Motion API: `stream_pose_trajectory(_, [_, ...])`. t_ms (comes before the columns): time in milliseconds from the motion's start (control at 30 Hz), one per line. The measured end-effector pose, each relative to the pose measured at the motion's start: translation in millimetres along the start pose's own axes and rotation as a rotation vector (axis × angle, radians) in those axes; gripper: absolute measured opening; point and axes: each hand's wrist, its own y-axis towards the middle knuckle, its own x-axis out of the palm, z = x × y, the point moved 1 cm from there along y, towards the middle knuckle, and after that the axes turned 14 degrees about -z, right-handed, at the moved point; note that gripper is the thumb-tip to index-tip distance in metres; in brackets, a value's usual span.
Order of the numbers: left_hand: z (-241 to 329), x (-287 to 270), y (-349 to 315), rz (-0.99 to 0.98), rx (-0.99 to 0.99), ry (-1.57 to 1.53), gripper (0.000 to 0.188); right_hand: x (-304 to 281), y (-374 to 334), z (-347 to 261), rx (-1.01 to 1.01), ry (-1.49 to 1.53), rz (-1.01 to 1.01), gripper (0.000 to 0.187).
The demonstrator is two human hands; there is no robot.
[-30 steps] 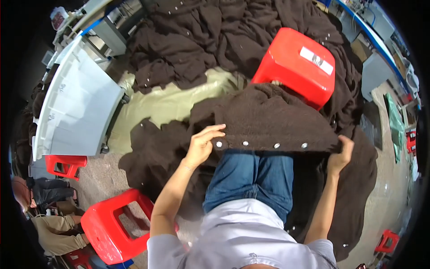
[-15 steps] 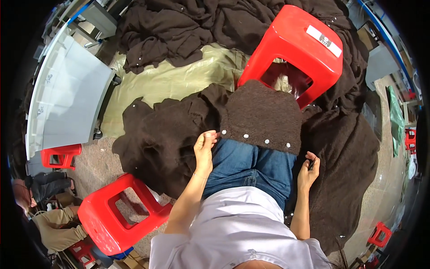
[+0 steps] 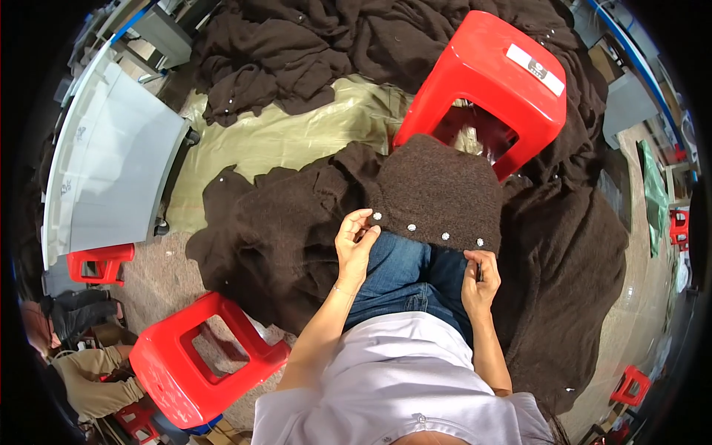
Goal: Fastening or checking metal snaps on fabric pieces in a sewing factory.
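Observation:
Across my lap lies dark brown fuzzy fabric [image 3: 437, 185], with a row of several small white flower-shaped buttons or ornaments [image 3: 411, 228] along its near edge. My left hand [image 3: 354, 248] pinches the left end of that edge, thumb and fingertips just beside the leftmost ornament. At the right end of the edge is my right hand [image 3: 480, 285], its fingers curled and the fingertips at the fabric just below the rightmost ornament. A small dark slim object [image 3: 479, 273] shows inside the right hand; its kind cannot be made out.
A red plastic stool [image 3: 489, 81] stands ahead, and another red stool [image 3: 185, 363] lies tipped at the left. More brown fabric [image 3: 282, 44] is heaped over a yellowish plastic sheet [image 3: 297, 133]. A pale wheeled bin [image 3: 119, 148] stands at the left. Another person's leg [image 3: 93, 382] shows lower left.
My right hand has moved left from beside my thigh to the fabric's right end. My left hand has shifted slightly right, its thumb now closer to the leftmost ornament.

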Motion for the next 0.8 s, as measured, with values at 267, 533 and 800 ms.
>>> stream_pose_trajectory(267, [-16.5,-16.6,12.4,0.167,0.041,-0.031,0.012,5.7,4.4,-13.9,0.292,0.272,-0.057,0.010])
stream_pose_trajectory(533, [7.5,6.7,3.3,0.167,0.460,0.971,0.014,8.8,0.7,-5.9,0.332,0.328,-0.073,0.013])
stream_pose_trajectory(800, [27.5,35.1,11.2,-0.472,0.502,1.307,0.028,14.7,-5.1,0.5,0.321,0.402,-0.094,0.013])
